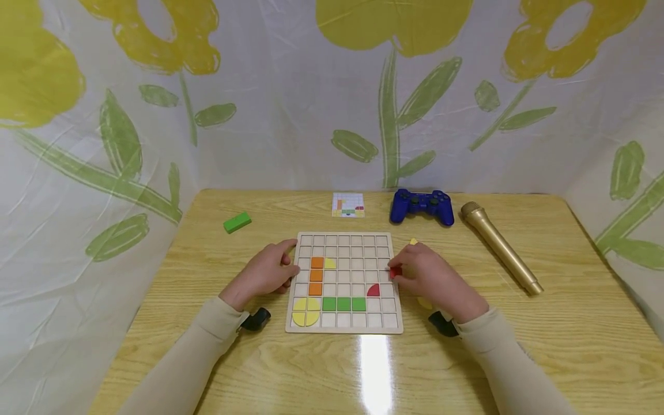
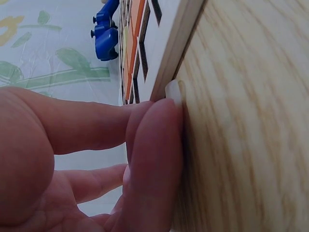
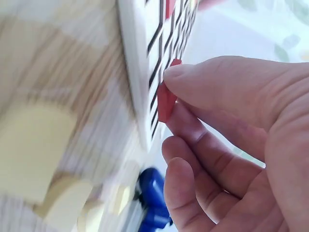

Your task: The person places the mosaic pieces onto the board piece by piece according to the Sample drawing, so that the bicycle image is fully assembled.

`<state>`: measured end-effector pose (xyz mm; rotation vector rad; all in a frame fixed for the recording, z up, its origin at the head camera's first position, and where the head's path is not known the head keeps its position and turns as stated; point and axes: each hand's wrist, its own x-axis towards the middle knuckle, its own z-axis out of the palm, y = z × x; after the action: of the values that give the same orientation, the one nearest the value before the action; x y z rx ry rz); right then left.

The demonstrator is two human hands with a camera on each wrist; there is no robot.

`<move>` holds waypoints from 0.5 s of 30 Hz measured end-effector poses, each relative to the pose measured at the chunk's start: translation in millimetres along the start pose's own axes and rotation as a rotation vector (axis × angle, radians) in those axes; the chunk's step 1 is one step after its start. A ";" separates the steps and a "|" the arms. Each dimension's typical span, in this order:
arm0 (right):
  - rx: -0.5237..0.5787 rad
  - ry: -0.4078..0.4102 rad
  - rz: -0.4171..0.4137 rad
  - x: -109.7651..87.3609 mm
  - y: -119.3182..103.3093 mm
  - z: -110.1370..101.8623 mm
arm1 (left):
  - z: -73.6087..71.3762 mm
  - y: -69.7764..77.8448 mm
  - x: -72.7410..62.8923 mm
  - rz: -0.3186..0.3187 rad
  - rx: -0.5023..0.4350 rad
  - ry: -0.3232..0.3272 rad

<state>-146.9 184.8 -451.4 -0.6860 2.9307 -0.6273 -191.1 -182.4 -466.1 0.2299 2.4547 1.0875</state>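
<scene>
A wooden grid board (image 1: 344, 331) lies flat on the table. Several orange squares (image 1: 316, 275), green squares (image 1: 344, 304), yellow quarter-circles (image 1: 306, 311) and a red quarter-circle (image 1: 373, 290) sit in its cells. My left hand (image 1: 266, 268) touches the board's left edge; in the left wrist view, fingertips (image 2: 169, 104) rest against its side. At the right edge, my right hand (image 1: 433, 279) pinches a red block (image 3: 167, 99) between thumb and fingers, just over the grid. In the head view, the fingers hide part of that block.
Yellow blocks (image 3: 34, 150) lie right of the board, partly behind my right hand. Beyond the board are a printed pattern card (image 1: 348, 205) and a blue game controller (image 1: 422, 207). A gold microphone (image 1: 500, 248) lies at right, a green block (image 1: 237, 222) at left.
</scene>
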 end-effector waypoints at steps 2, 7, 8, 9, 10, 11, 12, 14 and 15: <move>0.000 0.000 -0.028 -2.0 -6.1 2.4 | -0.2 -0.2 0.0 -0.002 0.004 0.000; -0.002 -0.002 -0.059 -9.6 -16.2 8.6 | -0.1 0.9 0.5 0.004 0.018 -0.001; -0.003 -0.004 -0.054 -10.5 -17.6 9.8 | -0.2 0.7 0.6 0.007 0.020 -0.001; -0.005 -0.005 -0.049 -11.2 -18.8 10.8 | -0.3 0.5 0.6 0.008 0.022 0.001; -0.008 -0.006 -0.045 -11.8 -19.7 11.7 | -0.4 0.1 0.7 0.010 0.023 0.002; -0.010 -0.006 -0.044 -12.0 -20.6 12.4 | -0.6 -0.3 0.7 0.013 0.023 0.003; -0.013 -0.006 -0.045 -11.9 -21.3 12.9 | -0.7 -0.6 0.6 0.014 0.022 0.003; -0.015 -0.009 -0.047 -11.7 -22.5 13.6 | -0.5 -1.1 0.2 0.015 0.018 0.001; -0.016 -0.011 -0.048 -11.6 -22.9 13.9 | -0.3 -1.3 -0.1 0.013 0.014 0.000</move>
<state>-124.9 165.9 -455.2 -0.7613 2.9201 -0.6024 -191.1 -183.5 -466.8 0.2506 2.4652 1.0757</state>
